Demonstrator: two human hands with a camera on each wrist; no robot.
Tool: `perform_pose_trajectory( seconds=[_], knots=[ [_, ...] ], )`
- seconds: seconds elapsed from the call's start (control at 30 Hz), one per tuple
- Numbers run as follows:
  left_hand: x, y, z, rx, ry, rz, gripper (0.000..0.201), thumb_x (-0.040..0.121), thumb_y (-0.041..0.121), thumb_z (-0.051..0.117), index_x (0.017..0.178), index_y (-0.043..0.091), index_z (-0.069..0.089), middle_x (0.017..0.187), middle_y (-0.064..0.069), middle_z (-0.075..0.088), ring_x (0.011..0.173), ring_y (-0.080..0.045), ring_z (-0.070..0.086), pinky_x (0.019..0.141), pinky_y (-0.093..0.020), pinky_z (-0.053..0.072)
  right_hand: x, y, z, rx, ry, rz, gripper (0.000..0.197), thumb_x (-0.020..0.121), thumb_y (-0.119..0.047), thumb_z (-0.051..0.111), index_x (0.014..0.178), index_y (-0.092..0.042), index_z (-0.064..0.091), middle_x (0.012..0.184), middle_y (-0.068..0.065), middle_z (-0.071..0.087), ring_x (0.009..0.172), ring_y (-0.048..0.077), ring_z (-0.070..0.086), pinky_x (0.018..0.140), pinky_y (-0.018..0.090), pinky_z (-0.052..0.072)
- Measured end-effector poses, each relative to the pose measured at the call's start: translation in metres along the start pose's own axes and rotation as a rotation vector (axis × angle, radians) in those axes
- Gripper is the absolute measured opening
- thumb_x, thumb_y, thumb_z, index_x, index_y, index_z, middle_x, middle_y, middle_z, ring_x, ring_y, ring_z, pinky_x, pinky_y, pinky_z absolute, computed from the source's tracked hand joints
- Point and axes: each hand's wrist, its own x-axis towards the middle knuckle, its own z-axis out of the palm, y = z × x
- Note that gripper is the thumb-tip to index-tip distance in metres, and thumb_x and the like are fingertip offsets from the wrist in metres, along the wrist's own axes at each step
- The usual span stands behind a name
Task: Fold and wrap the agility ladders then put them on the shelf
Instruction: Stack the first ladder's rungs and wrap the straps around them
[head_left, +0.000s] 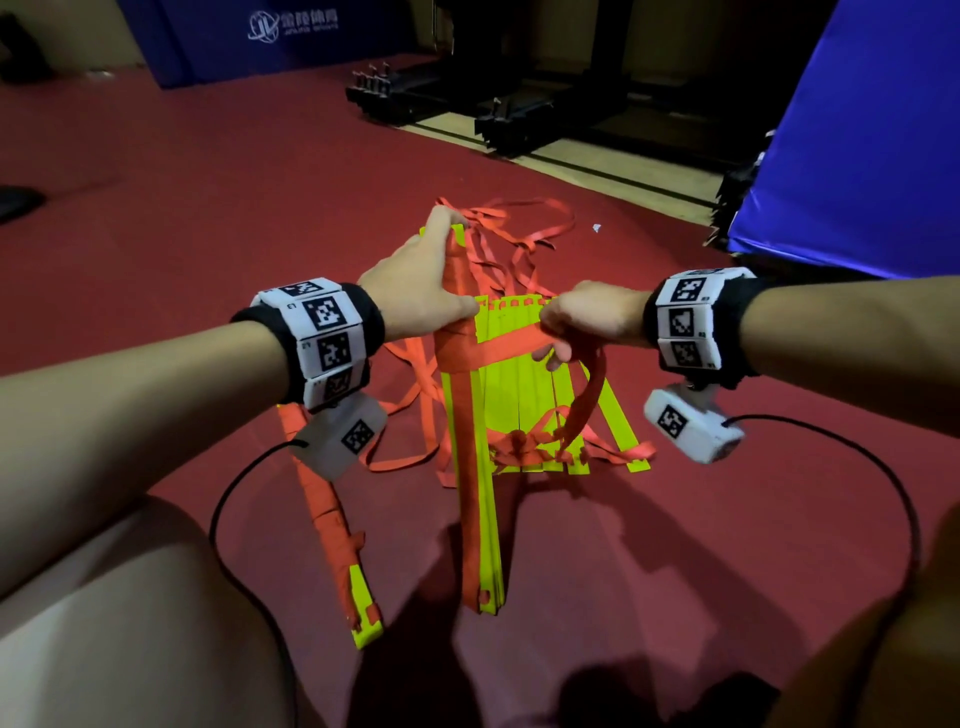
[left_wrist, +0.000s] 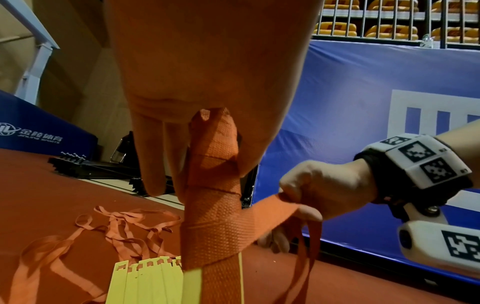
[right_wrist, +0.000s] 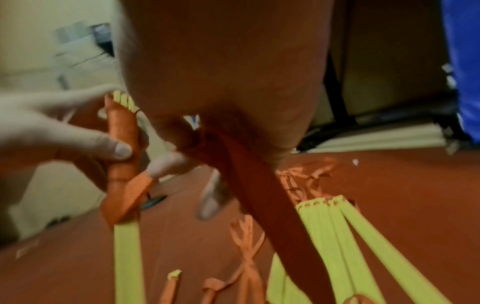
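Left wrist only: orange seats (left_wrist: 389, 30) behind railing.

Right-wrist view blurred — left hand (right_wrist: 52, 131) cut off at edge.

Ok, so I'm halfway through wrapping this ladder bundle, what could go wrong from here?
1. The right hand holds the strap taut; if it slips, the turns on the bundle may loosen.
2. The left hand grips only the bundle's top, so the unwrapped lower rungs could fan out.
3. The strap's tail hangs over the loose ladder on the floor and could snag its straps.
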Motion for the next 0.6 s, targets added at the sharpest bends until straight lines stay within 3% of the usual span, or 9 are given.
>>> perform_pose_trajectory(
  seconds=[0.07,0.1,0.17,0.2,0.3,0.37,0.47,0.53,0.6],
  knots=[
    [-0.001,0.002,0.001,-0.001,-0.014,-0.001,0.079,0.076,0.043,0.077,0.136,0.039,0.026,0.105,-0.007,0.060,0.092,-0.033,0.063,0.087,-0.054,0.054,0.000,-0.003,0.001,0.151,0.020,-0.057,0.039,0.084,-0.005,0.042,0.065,-0.002,0.075,0.071,0.012,0.070,0.060,0.024,0.064,0.054,0.024,0.050],
    [-0.001,0.003,0.001,-0.002,-0.017,-0.002,0.080,0.072,0.047,0.075,0.135,0.040,0.026,0.105,-0.007,0.061,0.093,-0.035,0.064,0.088,-0.054,0.054,0.000,-0.003,0.003,0.172,0.040,-0.075,0.038,0.083,-0.005,0.044,0.062,-0.004,0.076,0.068,0.015,0.065,0.050,0.022,0.052,0.049,0.024,0.046],
    [-0.001,0.004,0.000,0.003,-0.017,-0.008,0.081,0.070,0.049,0.073,0.134,0.040,0.025,0.107,-0.008,0.060,0.094,-0.036,0.064,0.089,-0.054,0.054,0.000,-0.003,0.005,0.103,0.099,-0.080,0.035,0.081,-0.004,0.047,0.069,-0.009,0.079,0.059,0.010,0.056,0.043,0.019,0.033,0.042,0.020,0.031],
    [0.000,0.004,0.000,0.013,-0.016,-0.014,0.079,0.073,0.048,0.075,0.134,0.039,0.025,0.108,-0.008,0.060,0.095,-0.037,0.063,0.090,-0.054,0.053,-0.001,-0.003,0.006,0.062,0.104,-0.078,0.036,0.081,-0.002,0.045,0.078,-0.012,0.080,0.058,0.006,0.061,0.042,0.017,0.030,0.042,0.019,0.026],
    [0.001,0.000,-0.001,0.031,-0.006,-0.038,0.076,0.075,0.047,0.076,0.132,0.037,0.027,0.110,-0.007,0.060,0.097,-0.036,0.063,0.092,-0.054,0.052,-0.006,-0.001,0.007,-0.038,-0.038,-0.091,0.039,0.082,-0.001,0.043,0.098,-0.020,0.073,0.079,0.004,0.078,0.041,0.015,0.033,0.045,0.019,0.025],
    [-0.001,-0.001,-0.003,0.030,-0.008,-0.044,0.082,0.067,0.054,0.071,0.133,0.039,0.024,0.113,-0.008,0.060,0.100,-0.038,0.063,0.093,-0.053,0.051,-0.008,0.002,0.009,-0.124,-0.111,-0.159,0.015,0.089,-0.012,0.057,0.085,-0.017,0.071,0.078,0.001,0.078,0.050,0.018,0.034,0.047,0.024,0.025],
    [-0.005,-0.004,-0.004,0.031,-0.013,-0.003,0.107,0.066,0.054,0.067,0.148,0.061,-0.002,0.129,-0.020,0.058,0.107,-0.048,0.061,0.099,-0.056,0.049,-0.008,0.008,0.010,-0.191,-0.068,-0.286,0.032,0.090,-0.047,0.073,0.070,-0.022,0.077,0.059,-0.006,0.064,0.060,0.022,0.036,0.057,0.031,0.029],
    [-0.007,-0.004,-0.004,0.044,-0.008,0.040,0.116,0.073,0.050,0.068,0.144,0.070,-0.022,0.135,-0.026,0.054,0.112,-0.052,0.059,0.102,-0.057,0.047,-0.009,0.008,0.011,-0.168,-0.058,-0.300,0.030,0.090,-0.050,0.071,0.068,-0.031,0.079,0.063,-0.005,0.071,0.063,0.020,0.041,0.062,0.031,0.032],
    [-0.005,-0.004,-0.003,0.049,-0.009,0.060,0.115,0.079,0.047,0.072,0.144,0.072,-0.021,0.145,-0.024,0.049,0.117,-0.051,0.058,0.104,-0.057,0.046,-0.007,0.008,0.009,-0.145,-0.054,-0.267,0.032,0.092,-0.049,0.068,0.075,-0.025,0.081,0.066,-0.005,0.073,0.054,0.013,0.042,0.056,0.028,0.035]
  ],
)
